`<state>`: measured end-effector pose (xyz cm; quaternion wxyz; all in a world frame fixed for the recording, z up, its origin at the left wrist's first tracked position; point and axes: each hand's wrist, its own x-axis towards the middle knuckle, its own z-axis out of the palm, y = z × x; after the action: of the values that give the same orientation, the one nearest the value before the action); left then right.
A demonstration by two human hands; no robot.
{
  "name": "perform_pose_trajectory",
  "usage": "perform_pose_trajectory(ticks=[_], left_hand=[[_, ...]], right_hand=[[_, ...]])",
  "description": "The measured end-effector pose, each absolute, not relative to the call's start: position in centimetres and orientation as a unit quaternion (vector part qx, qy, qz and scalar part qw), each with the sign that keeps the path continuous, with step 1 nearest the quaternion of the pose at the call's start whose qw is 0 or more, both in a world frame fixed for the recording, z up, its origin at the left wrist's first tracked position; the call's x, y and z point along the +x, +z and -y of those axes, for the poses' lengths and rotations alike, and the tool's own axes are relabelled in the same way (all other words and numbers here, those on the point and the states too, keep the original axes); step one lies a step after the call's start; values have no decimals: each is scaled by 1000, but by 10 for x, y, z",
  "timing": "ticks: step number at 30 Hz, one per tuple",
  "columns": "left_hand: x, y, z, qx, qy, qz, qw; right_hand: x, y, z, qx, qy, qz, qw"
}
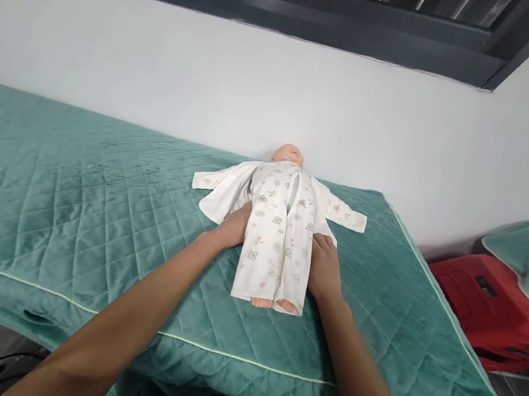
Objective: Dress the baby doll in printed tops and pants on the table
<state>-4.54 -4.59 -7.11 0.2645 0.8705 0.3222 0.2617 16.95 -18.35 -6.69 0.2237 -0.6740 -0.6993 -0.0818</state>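
Observation:
A baby doll (288,153) lies on its back, head toward the wall, its bare feet (261,303) showing at the near end. Over its legs and front are white baby trousers (263,252) with a small animal print. A matching baby jacket (227,195) lies spread open beneath, sleeves out to both sides. My left hand (235,225) is closed at the left side of the trousers, its fingertips hidden behind the cloth. On the opposite side, my right hand (325,265) has its fingers curled at the trousers' edge, partly out of sight.
A green quilted cover (104,212) with pale piping spreads under the doll, its near edge dropping below my forearms. The white wall (189,70) rises behind, under a dark window frame (324,22). At right stands a red plastic object (485,302) with green fabric over it.

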Motion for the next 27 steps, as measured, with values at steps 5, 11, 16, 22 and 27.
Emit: perform_pose_trajectory(ticks=[5,11,16,22,27], left_hand=[[-43,-71,38,876,271,-312,250],[-43,-81,31,882,329,-276,195],[-51,-87,38,908,323,-234,130],[-64,-88,63,934,272,-206,106],[-64,-86,71,921,268,-266,95]], right_hand=[[170,-69,185,-687,-100,670,264],[173,-72,185,-683,-89,667,285],[174,-74,185,-678,-82,669,293],[175,-75,185,-674,-76,674,294],[174,-75,185,-673,-72,679,284]])
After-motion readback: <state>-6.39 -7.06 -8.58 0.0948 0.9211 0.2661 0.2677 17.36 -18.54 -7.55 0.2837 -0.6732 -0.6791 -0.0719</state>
